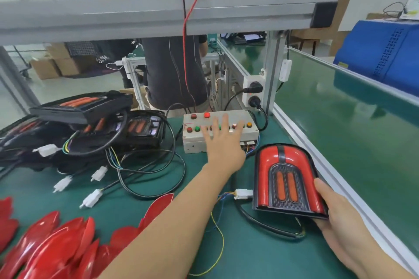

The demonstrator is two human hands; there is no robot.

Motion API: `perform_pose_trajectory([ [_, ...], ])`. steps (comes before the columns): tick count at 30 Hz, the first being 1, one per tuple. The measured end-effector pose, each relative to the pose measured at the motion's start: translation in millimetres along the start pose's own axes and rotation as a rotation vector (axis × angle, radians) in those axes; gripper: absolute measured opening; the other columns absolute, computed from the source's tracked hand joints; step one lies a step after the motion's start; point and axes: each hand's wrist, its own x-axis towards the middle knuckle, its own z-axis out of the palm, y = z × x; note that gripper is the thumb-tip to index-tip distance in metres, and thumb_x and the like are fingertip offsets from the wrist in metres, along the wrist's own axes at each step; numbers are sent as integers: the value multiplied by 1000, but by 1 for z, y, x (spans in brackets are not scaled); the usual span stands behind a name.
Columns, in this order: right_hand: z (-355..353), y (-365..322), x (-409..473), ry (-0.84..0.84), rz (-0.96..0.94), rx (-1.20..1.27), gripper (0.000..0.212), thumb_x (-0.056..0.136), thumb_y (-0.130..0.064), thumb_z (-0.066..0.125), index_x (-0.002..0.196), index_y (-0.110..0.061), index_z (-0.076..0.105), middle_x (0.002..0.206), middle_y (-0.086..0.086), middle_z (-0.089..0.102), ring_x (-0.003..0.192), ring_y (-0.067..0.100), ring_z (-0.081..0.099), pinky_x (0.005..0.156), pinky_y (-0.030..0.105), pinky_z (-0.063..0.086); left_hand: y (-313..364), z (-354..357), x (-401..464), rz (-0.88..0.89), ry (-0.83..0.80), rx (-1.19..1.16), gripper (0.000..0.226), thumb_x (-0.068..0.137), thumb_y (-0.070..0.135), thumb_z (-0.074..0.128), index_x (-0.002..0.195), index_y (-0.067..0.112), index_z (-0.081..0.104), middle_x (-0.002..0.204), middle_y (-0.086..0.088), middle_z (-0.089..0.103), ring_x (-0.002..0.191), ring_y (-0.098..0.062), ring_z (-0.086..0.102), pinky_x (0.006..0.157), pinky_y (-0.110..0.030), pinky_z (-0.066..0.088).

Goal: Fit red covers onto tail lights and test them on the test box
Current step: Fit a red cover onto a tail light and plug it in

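A green bench fills the lower view, with a green conveyor running along its right side behind an aluminium rail. Across the top runs a grey frame beam, from which a red and a black wire hang down toward the test box. A blue bin stands beyond the conveyor; what it holds cannot be seen.

On the bench's left lies a heap of uncovered black tail lights with tangled black cables and white connectors. At the near left corner is a loose pile of red covers.

The test box sits at the back middle of the bench, its top set with red, green and orange buttons. The left hand lies over it with fingers straight and spread, fingertips on the button row, gripping nothing.

The covered light is just right of the box, red cover fitted. The right hand grips its near right corner, thumb on top. Its cable ends in a white plug lying beside it.
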Motion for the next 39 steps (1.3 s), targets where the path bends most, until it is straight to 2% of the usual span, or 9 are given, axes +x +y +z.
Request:
perform_pose_trajectory([
  [5, 0, -3, 0, -45, 2, 25, 40, 102, -31, 39, 92, -30, 78, 102, 7, 75, 91, 17, 72, 65, 22, 59, 23, 6, 17, -93, -129, -90, 78, 83, 23, 55, 148, 34, 14, 159, -9, -9, 143, -37, -15, 110, -60, -13],
  [9, 0, -5, 1, -64, 20, 33, 42, 102, -31, 38, 91, -30, 79, 102, 9, 75, 91, 18, 73, 65, 24, 59, 23, 8, 16, -176, -116, -63, 82, 79, 31, 56, 148, 35, 12, 158, -13, -12, 142, -42, -17, 107, -63, -14],
  [12, 0, -6, 1, -67, 29, 44, 44, 102, -29, 38, 89, -27, 79, 102, 9, 75, 89, 17, 73, 72, 34, 57, 19, 7, 13, -234, -135, -53, 85, 78, 40, 57, 148, 38, 9, 157, -14, -16, 140, -45, -18, 105, -65, -15],
  [16, 1, -6, 0, -64, 28, 81, 45, 103, -26, 37, 90, -17, 79, 101, 10, 75, 89, 18, 73, 78, 35, 50, 16, 0, 12, -238, -187, -18, 86, 77, 47, 57, 148, 41, 8, 157, -12, -18, 140, -47, -17, 102, -69, -15],
  [19, 0, -6, 0, -68, 14, 72, 39, 102, -27, 38, 103, -11, 74, 102, 11, 75, 90, 19, 73, 78, 33, 48, 15, -7, 14, -229, -232, -11, 86, 75, 51, 57, 146, 44, 10, 158, -10, -17, 139, -49, -15, 101, -72, -11],
  [24, 3, -6, -3, -76, -21, 38, 40, 101, -31, 39, 100, -15, 76, 105, 9, 74, 93, 19, 72, 78, 30, 49, 14, -14, 19, -239, -300, -24, 80, 77, 41, 56, 144, 49, 12, 158, -6, -15, 140, -49, -12, 100, -75, -6],
  [28, 2, -3, -8, -117, -102, 36, 38, 97, -39, 40, 111, -24, 72, 116, 9, 71, 106, 21, 68, 80, 25, 55, 16, -14, 20, -227, -294, -30, 74, 80, 39, 55, 143, 48, 18, 159, -6, -10, 140, -50, -9, 102, -77, -1],
  [35, -1, 0, -8, -125, -131, 82, 40, 92, -47, 43, 117, -29, 69, 120, 6, 69, 112, 22, 65, 90, 40, 48, 20, -17, 20, -248, -272, -101, 72, 79, 21, 52, 142, 45, 26, 158, -7, -7, 139, -51, -9, 102, -77, 4],
  [39, -1, 2, -8, -118, -129, 113, 41, 90, -47, 44, 115, -28, 70, 120, 6, 69, 112, 22, 65, 88, 40, 48, 22, -19, 20, -258, -287, -138, 70, 82, 19, 50, 142, 44, 26, 158, -7, -8, 139, -50, -12, 101, -76, 9],
])
